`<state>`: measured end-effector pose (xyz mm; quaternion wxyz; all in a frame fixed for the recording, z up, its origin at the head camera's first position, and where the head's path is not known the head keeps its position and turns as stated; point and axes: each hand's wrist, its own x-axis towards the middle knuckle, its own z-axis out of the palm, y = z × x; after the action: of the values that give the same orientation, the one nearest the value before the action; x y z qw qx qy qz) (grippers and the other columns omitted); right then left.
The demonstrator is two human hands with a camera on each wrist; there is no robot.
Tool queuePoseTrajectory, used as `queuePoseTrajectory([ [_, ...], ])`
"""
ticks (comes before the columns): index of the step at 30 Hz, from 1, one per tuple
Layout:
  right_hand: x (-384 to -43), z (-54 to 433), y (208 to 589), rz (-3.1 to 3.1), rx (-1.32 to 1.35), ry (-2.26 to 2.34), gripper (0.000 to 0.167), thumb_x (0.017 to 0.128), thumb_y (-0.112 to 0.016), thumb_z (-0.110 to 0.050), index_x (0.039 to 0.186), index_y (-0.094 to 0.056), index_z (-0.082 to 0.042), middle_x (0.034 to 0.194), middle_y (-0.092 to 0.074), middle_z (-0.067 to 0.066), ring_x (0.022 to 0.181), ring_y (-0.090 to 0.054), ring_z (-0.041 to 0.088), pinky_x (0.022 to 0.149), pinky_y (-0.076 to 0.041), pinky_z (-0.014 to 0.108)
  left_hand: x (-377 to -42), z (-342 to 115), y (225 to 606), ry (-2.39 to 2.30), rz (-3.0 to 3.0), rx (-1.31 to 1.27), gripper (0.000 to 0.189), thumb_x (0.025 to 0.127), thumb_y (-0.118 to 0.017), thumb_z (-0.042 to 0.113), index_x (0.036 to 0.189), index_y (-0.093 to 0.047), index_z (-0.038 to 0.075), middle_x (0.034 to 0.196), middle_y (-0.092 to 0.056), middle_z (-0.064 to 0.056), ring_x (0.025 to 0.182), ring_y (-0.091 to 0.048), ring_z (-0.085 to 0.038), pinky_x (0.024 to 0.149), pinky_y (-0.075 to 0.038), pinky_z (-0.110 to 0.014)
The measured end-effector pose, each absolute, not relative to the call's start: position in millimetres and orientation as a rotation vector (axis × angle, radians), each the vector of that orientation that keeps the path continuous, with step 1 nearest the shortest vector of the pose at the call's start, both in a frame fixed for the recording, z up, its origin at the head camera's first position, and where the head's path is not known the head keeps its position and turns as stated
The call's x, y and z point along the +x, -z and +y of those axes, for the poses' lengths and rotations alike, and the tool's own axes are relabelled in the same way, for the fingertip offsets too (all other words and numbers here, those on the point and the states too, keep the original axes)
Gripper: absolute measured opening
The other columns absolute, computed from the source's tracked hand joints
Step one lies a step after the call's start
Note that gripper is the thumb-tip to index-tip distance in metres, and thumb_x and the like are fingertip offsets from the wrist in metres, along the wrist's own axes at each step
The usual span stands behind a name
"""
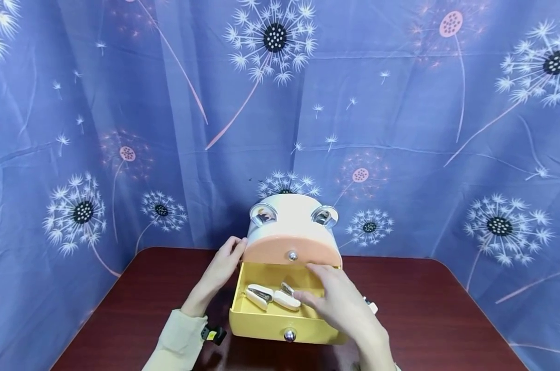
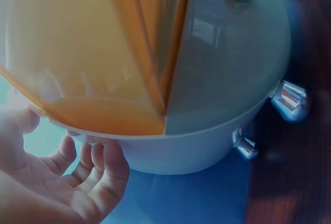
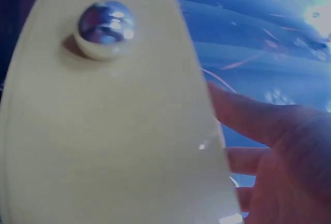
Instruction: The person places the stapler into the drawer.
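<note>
A small cabinet (image 1: 286,219) with a white domed top has a peach upper drawer (image 1: 270,249) with a silver knob, pushed in. Below it the yellow lower drawer (image 1: 261,322) is pulled out. Two small white objects with metal parts, resembling mini staplers, lie inside: one stapler (image 1: 256,300) at the left, another stapler (image 1: 286,301) beside it. My left hand (image 1: 224,263) touches the cabinet's left side, fingers lightly bent. My right hand (image 1: 342,299) reaches over the drawer's right part, thumb by the second stapler, with a gap between thumb and fingers. In the right wrist view the drawer front (image 3: 103,131) hides the fingertips.
Two shiny, round-rimmed silver pieces (image 1: 263,214) stick out from the cabinet top. The cabinet stands on a dark red-brown table (image 1: 428,309). A blue dandelion-print curtain (image 1: 400,118) hangs behind it. A small white object (image 1: 371,306) shows just right of my right hand.
</note>
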<state>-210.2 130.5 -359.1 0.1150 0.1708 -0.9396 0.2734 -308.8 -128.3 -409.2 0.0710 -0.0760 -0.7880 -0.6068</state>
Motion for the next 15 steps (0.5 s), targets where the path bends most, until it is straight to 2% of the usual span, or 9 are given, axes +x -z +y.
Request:
queuePoseTrajectory([
  [5,-200,151,357,-2.662,0.403,-0.861,0.053,0.088,-0.071,-0.044,0.13,-0.062,-0.012,0.123,-0.062,0.0,0.114,-0.056,0.026,0.096,-0.041,0.048,-320,-131,424,1.832,-2.354,-0.238,0.03,0.103,-0.05,0.037,0.101,-0.055,0.007,0.08,-0.053,-0.005,0.067,-0.054,-0.02,0.059,-0.045,-0.031],
  [11,-204,184,357,-2.551,0.319,-0.881,0.048,0.092,-0.067,-0.043,0.125,-0.064,-0.008,0.121,-0.065,0.008,0.114,-0.058,0.029,0.093,-0.044,0.05,-320,-131,425,1.83,-2.33,-0.263,0.034,0.102,-0.051,0.041,0.099,-0.055,0.008,0.081,-0.053,-0.006,0.066,-0.053,-0.018,0.059,-0.045,-0.032],
  [15,-208,206,361,-2.554,0.208,-0.886,0.047,0.094,-0.065,-0.043,0.126,-0.063,-0.009,0.116,-0.065,0.01,0.101,-0.062,0.026,0.083,-0.047,0.047,-320,-133,425,1.821,-2.335,-0.26,0.033,0.102,-0.051,0.041,0.099,-0.056,0.009,0.081,-0.053,-0.006,0.069,-0.054,-0.022,0.063,-0.047,-0.04],
])
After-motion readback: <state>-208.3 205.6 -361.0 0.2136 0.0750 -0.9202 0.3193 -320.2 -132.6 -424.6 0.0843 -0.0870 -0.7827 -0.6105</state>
